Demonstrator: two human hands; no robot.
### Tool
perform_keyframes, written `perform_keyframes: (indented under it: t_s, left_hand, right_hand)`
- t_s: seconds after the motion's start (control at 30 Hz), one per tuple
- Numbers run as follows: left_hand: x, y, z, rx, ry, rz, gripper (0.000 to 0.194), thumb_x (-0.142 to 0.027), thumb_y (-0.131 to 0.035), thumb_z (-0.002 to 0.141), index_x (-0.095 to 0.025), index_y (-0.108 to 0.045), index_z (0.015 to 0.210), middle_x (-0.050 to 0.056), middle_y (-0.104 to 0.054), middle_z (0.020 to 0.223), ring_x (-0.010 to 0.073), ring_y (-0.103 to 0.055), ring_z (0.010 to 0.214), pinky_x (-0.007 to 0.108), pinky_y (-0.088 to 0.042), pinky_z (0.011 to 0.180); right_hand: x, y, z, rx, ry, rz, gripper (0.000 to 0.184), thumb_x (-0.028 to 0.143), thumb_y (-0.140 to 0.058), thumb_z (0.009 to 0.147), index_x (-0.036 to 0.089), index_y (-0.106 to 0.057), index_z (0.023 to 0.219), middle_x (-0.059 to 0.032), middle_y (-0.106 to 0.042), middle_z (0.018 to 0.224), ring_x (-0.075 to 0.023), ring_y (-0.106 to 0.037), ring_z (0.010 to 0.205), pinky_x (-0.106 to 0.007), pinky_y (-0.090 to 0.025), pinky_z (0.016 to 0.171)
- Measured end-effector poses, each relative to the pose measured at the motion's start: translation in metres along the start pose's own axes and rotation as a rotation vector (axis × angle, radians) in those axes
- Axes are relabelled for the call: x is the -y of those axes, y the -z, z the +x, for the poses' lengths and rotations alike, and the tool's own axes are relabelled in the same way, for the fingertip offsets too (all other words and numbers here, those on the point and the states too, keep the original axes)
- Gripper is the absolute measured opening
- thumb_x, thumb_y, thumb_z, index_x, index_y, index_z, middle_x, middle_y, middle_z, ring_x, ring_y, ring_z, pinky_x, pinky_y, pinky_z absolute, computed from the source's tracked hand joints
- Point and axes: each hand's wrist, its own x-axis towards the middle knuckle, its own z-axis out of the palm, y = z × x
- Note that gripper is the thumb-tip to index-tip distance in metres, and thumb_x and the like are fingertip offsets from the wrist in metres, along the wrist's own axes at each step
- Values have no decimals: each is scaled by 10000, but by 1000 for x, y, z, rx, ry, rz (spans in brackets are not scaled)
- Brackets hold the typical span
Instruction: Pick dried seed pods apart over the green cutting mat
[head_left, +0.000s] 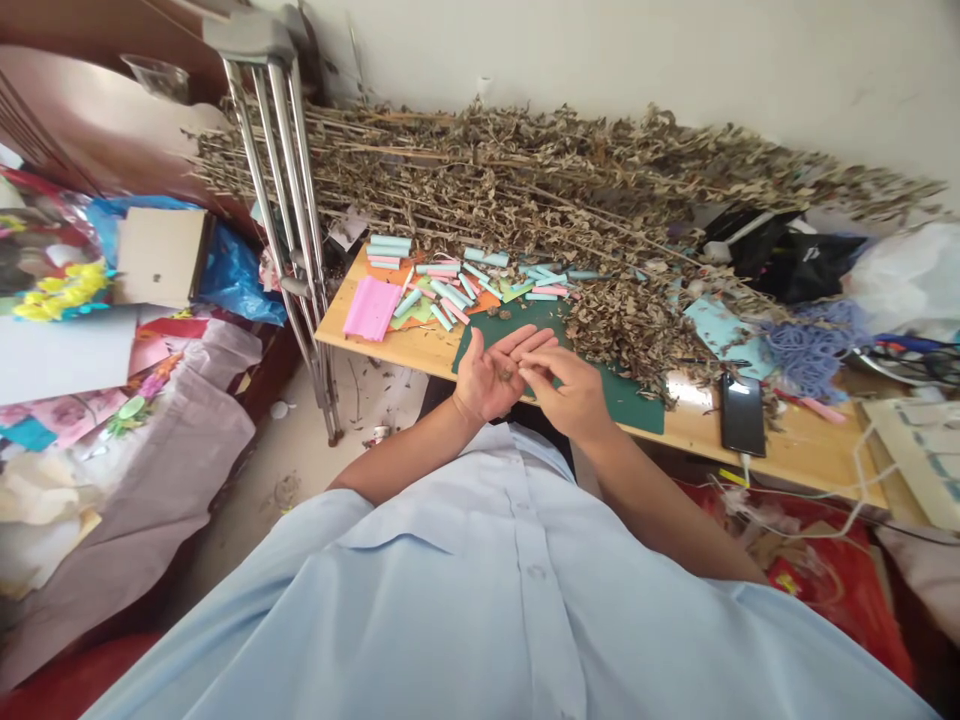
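Wooden tabletop (pixel 795 450) crosses the middle of the frame; the left hand (pixel 486 376), palm up with fingers spread, cradles a dark crumb (pixel 507 375), while the right hand (pixel 570 395) pinches its fingers together just above.

The cutting mat (pixel 634 400) is dark green, the paper sheet (pixel 371 308) pink, the shirt (pixel 480 600) pale blue.

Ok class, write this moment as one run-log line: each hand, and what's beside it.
left hand: palm up, small brown dried bit | right hand: pinched over it | nearby: green cutting mat, rolled paper tubes
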Motion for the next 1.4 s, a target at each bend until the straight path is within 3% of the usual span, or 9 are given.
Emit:
perform_keyframes:
  t_s: [0.17,0.4,0.63,0.8,0.9,1.0,1.13,1.3,1.4]
  left_hand:
    - [3,7,4,-52,-40,54,848,-763,-246,966,-130,-511,1464,197,-528,1533,367,-398,1511,590,-303,1244]
    - [-22,42,40,-218,-299,258,783,-701,-169,1007,-148,-619,1330,168,-582,1486,294,-517,1437,466,-407,1186]
    - [-15,49,89,-275,-322,355,707,-627,-166,1050,-157,-638,1287,155,-648,1400,268,-573,1385,453,-414,1165]
    - [-24,57,85,-205,-358,440,640,-588,-217,1061,-165,-682,1184,146,-710,1291,281,-609,1338,500,-403,1166]
    - [-30,69,69,-297,-425,659,538,-604,-390,1016,-179,-706,1111,130,-750,1163,286,-682,1200,494,-435,1129]
    - [-27,80,49,-374,-423,1108,398,-538,-648,899,-216,-719,1122,110,-748,1098,290,-688,1103,479,-464,1092]
    - [-19,86,33,-244,-383,1680,478,-381,-767,805,-225,-693,1251,139,-705,1179,351,-598,1221,528,-372,1163]
    - [-12,83,40,-140,-340,1964,601,-280,-730,807,-174,-597,1384,183,-668,1240,410,-530,1277,580,-343,1142]
    - [-10,81,49,-84,-355,2058,568,-238,-705,826,-159,-599,1379,174,-681,1202,390,-564,1214,559,-396,1095]
  right_hand:
    - [-12,-7,-15,107,14,-114,290,343,-627,955,232,-728,1204,-100,-761,1186,-272,-720,1046,-453,-619,888]
    - [-54,-3,-41,-91,-261,-9,323,388,-627,933,211,-720,1187,-97,-768,1116,-194,-695,795,-346,-590,664]
    - [-75,-13,-52,-154,-422,74,380,456,-616,884,182,-738,1118,-115,-776,1072,-184,-677,756,-328,-573,646]
    - [-91,-6,-65,-202,-487,88,382,456,-624,877,178,-748,1107,-116,-782,1052,-193,-688,764,-352,-587,694]
    - [-99,0,-74,-212,-503,66,379,456,-618,890,172,-746,1108,-119,-784,1054,-198,-697,751,-375,-594,723]
    - [-102,4,-78,-186,-433,-35,334,422,-588,932,188,-749,1107,-116,-781,1080,-227,-719,830,-412,-599,793]
    - [-101,3,-76,-35,-178,-250,260,324,-554,979,209,-778,1044,-105,-776,1080,-262,-697,1003,-444,-558,922]
    - [-98,-5,-55,245,17,-454,231,262,-580,974,200,-789,1050,-105,-759,1101,-275,-640,1000,-440,-498,864]
    - [-101,-11,-37,275,22,-516,229,244,-615,948,192,-776,1102,-115,-747,1140,-292,-621,1039,-452,-481,863]
